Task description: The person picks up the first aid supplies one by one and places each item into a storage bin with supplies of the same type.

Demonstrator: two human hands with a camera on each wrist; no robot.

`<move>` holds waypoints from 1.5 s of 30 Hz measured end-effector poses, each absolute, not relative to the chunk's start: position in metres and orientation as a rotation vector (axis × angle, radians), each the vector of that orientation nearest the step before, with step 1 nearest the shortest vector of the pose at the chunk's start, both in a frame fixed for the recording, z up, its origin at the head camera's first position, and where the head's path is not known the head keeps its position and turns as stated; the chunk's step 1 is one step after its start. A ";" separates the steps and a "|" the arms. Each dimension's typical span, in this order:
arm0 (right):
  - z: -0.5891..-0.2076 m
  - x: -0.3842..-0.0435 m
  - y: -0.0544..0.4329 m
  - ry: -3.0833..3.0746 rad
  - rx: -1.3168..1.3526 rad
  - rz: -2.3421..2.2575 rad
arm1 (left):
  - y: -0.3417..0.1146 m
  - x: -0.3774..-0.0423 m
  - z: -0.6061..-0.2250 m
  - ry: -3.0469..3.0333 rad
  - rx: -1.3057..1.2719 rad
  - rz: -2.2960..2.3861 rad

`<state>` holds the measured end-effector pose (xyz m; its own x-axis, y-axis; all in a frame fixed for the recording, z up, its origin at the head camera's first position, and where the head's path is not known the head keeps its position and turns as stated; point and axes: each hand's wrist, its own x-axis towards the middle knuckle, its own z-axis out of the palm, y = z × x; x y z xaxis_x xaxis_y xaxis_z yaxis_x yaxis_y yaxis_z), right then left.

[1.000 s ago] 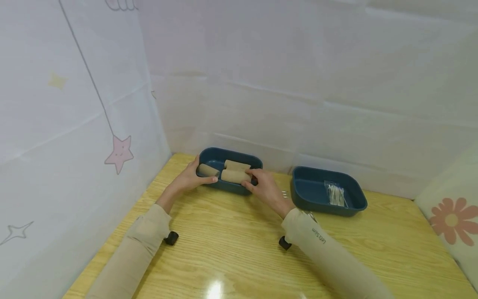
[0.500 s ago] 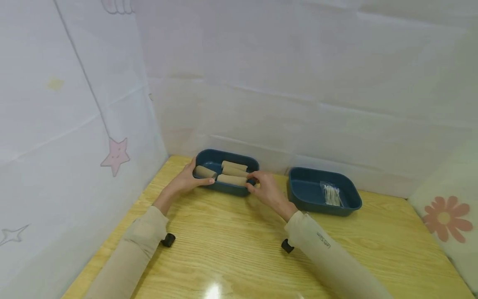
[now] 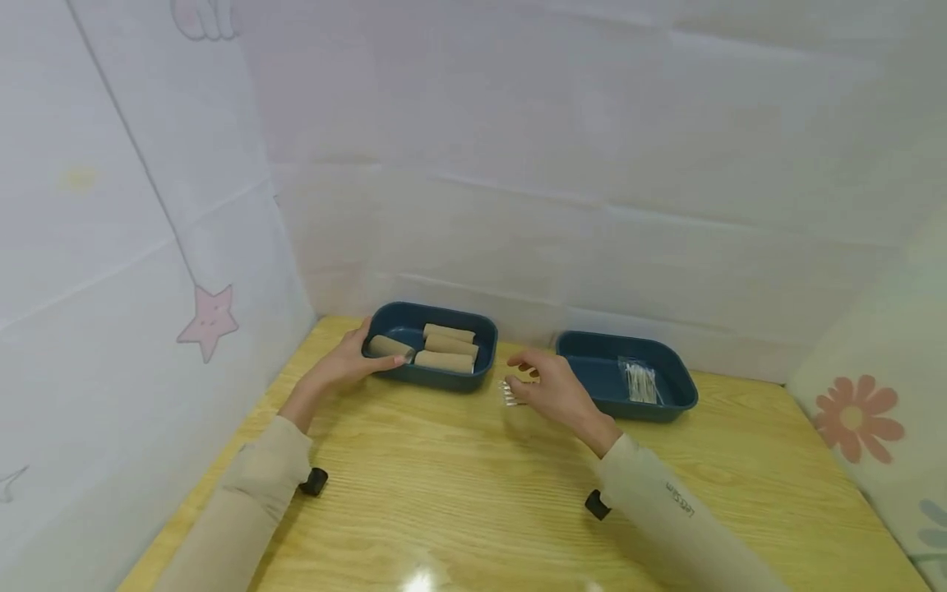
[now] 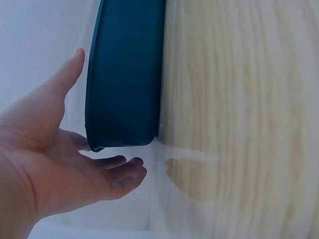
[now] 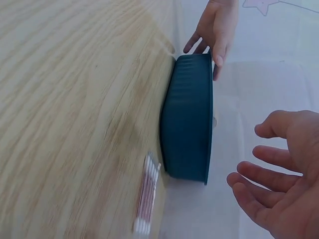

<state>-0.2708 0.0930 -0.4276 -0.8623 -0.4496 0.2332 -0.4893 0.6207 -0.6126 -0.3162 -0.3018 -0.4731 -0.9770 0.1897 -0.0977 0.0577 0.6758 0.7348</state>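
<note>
A dark blue bin point(image 3: 444, 380) holds several brown cardboard tubes point(image 3: 445, 362): a short stack at its right and one tube point(image 3: 390, 348) lying at its left end. My left hand point(image 3: 342, 362) is at that left end, thumb stretched over the front rim. In the left wrist view, its loose fingers extend past the bin's end. My right hand point(image 3: 558, 395) hovers between this bin and a second one, fingers loosely bent and holding nothing. Just beneath it, a small row of white cotton swabs point(image 5: 146, 196) lies on the table, partly covered by the hand in the head view.
The second dark blue bin point(image 3: 592, 378) stands to the right with a clear packet of cotton swabs point(image 3: 639, 384) inside. Pale cloth walls point(image 3: 473, 205) close off the back and sides of the wooden table point(image 3: 444, 477). A black camera piece point(image 3: 314, 482) hangs from each sleeve.
The right hand has let go of a tube in the left bin and moved right, over the swabs. The tubes now lie more neatly side by side. The left hand stays at the bin.
</note>
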 end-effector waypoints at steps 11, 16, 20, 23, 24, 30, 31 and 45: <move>-0.420 -0.251 0.146 -2.734 0.689 1.056 | -0.298 -0.313 -0.461 3.092 0.196 0.981; -0.419 -0.244 0.173 -2.701 0.640 1.001 | -0.295 -0.306 -0.454 3.178 0.227 0.959; -0.424 -0.241 0.190 -2.640 0.630 0.966 | -0.295 -0.302 -0.450 3.220 0.272 0.932; -0.429 -0.240 0.201 -2.636 0.593 0.987 | -0.298 -0.300 -0.448 3.253 0.300 0.889; -0.431 -0.239 0.205 -2.641 0.572 0.999 | -0.298 -0.299 -0.448 3.266 0.305 0.876; -0.437 -0.234 0.221 -2.660 0.447 1.052 | -0.301 -0.294 -0.448 3.345 0.375 0.868; -0.437 -0.234 0.225 -2.661 0.435 1.046 | -0.299 -0.293 -0.448 3.351 0.397 0.891; -0.454 -0.251 0.270 -2.585 0.347 0.999 | -0.247 -0.270 -0.423 3.329 0.730 1.128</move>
<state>-0.2509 0.2702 -0.4536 -0.9100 -0.1007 0.4023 -0.3450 0.7221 -0.5996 -0.2697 -0.2474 -0.4233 -0.8224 0.2223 0.5237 0.4949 0.7336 0.4658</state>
